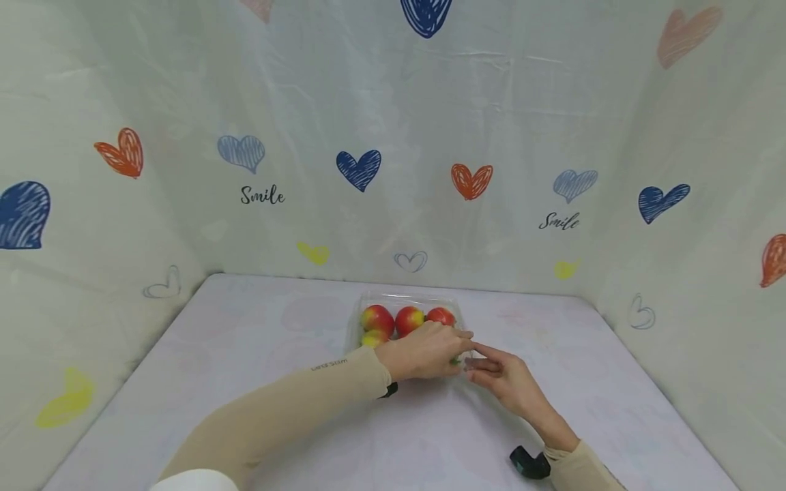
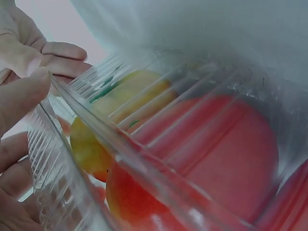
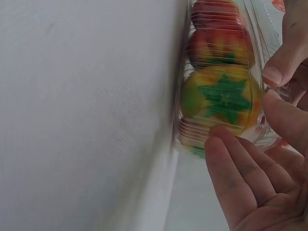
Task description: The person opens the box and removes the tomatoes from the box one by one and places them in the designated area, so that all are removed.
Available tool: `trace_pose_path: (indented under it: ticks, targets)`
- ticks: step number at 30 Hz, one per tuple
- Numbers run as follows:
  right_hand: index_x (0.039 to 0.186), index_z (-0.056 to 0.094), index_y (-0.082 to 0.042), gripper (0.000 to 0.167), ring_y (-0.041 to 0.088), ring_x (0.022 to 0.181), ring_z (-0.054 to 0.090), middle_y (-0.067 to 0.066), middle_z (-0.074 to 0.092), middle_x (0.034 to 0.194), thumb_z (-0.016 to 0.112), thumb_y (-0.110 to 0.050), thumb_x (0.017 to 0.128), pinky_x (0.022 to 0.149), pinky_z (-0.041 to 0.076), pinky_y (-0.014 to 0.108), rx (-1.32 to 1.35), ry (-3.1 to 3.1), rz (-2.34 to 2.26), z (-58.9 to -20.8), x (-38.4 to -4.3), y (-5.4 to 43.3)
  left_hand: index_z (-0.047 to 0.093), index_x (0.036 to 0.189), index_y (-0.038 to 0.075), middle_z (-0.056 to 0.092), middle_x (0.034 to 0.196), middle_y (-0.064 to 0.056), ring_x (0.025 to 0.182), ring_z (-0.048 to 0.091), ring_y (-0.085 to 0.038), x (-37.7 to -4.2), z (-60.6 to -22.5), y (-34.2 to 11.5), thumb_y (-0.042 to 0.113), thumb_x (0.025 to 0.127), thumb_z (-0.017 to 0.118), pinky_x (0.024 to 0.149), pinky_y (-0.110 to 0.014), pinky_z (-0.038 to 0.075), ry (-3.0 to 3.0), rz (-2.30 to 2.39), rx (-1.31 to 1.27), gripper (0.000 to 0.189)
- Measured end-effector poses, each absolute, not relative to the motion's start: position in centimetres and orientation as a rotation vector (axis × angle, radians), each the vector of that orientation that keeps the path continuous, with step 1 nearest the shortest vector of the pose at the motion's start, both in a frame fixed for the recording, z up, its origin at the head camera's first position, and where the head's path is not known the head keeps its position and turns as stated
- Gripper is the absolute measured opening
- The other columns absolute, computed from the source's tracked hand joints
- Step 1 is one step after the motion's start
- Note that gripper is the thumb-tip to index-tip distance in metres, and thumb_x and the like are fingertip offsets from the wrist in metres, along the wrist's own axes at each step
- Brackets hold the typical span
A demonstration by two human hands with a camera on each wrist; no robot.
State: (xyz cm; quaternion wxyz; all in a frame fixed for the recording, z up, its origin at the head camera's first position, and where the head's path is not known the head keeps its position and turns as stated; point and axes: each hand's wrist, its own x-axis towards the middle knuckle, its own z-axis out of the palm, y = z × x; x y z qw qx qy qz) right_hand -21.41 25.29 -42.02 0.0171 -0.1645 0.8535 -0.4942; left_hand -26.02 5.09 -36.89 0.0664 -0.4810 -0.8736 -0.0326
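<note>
The box (image 1: 408, 299), clear ridged plastic, sits on the far middle of the tabletop (image 1: 245, 341). Inside is red and yellow fruit (image 1: 377, 320); 3 show along the far side and at least 1 more nearer, the full count hidden by an arm. A green star (image 3: 225, 97) marks the end of 1 fruit.

Both hands meet at the box's near right corner. The left hand (image 1: 424, 351) reaches across the near side and pinches the rim there; the right hand (image 1: 506, 382) holds the same corner narrowly, thumb at the rim, longer fingers nearly straight along the wall. In the left wrist view, 2 rims seem slightly apart.

The step in hand looks like working that rim; opening or closing, I cannot tell. The next move calls for even fingertip pressure with the base kept steady.

The far edge runs just behind the box, a heart-printed cloth (image 1: 424, 102) rising beyond. Left, right and near offer more room; the left sleeve (image 1: 295, 402) crosses the near left.
</note>
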Motion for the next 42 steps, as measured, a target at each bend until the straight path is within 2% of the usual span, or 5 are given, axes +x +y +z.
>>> trace_pose_path:
  ticks: [9, 17, 28, 37, 42]
  targets:
    - [0.136, 0.048, 0.004, 0.062, 0.022, 0.100, 0.067, 0.017, 0.066, 0.115, 0.073, -0.021, 0.085, 0.078, 0.055, 0.028, -0.516, 2.708, -1.465, -42.2, -21.5, 25.3, 0.055, 0.132, 0.021, 0.048, 0.143, -0.001, 0.120, 0.055, -0.014, -25.3, -37.1, 4.1, 0.038, 0.085, 0.071, 0.090, -0.028, 0.051, -2.659, -0.126, -1.408, 0.052]
    - [0.135, 0.051, 0.001, 0.058, 0.022, 0.099, 0.067, 0.019, 0.066, 0.114, 0.073, -0.019, 0.085, 0.077, 0.055, 0.026, -0.540, 2.722, -1.435, -42.2, -21.4, 25.5, 0.049, 0.139, 0.019, 0.044, 0.145, -0.001, 0.132, 0.042, -0.018, -24.2, -37.1, 1.7, 0.044, 0.084, 0.070, 0.107, -0.037, 0.037, -2.678, -0.147, -1.267, 0.064]
    - [0.131, 0.056, -0.003, 0.054, 0.033, 0.103, 0.064, 0.020, 0.060, 0.123, 0.074, -0.021, 0.084, 0.085, 0.054, 0.038, -0.544, 2.858, -1.301, -41.9, -21.4, 25.4, 0.055, 0.133, 0.013, 0.047, 0.142, -0.010, 0.126, 0.047, -0.026, -23.6, -37.3, -3.5, 0.039, 0.082, 0.074, 0.103, -0.042, 0.040, -2.643, -0.351, -1.136, 0.061]
    - [0.130, 0.056, -0.002, 0.055, 0.030, 0.109, 0.061, 0.013, 0.059, 0.126, 0.072, -0.031, 0.086, 0.091, 0.050, 0.042, -0.616, 2.935, -1.195, -41.7, -21.7, 25.2, 0.059, 0.127, 0.007, 0.050, 0.136, -0.014, 0.127, 0.045, -0.029, -23.2, -39.3, -7.4, 0.038, 0.077, 0.078, 0.106, -0.046, 0.038, -2.529, -0.516, -1.029, 0.062]
    - [0.130, 0.055, -0.001, 0.057, 0.029, 0.111, 0.060, 0.014, 0.059, 0.127, 0.072, -0.033, 0.086, 0.092, 0.049, 0.043, -0.608, 2.943, -1.186, -41.4, -22.0, 25.2, 0.055, 0.132, 0.008, 0.045, 0.142, -0.014, 0.131, 0.042, -0.028, -22.6, -40.2, -9.1, 0.041, 0.078, 0.077, 0.105, -0.045, 0.039, -2.526, -0.625, -0.929, 0.067]
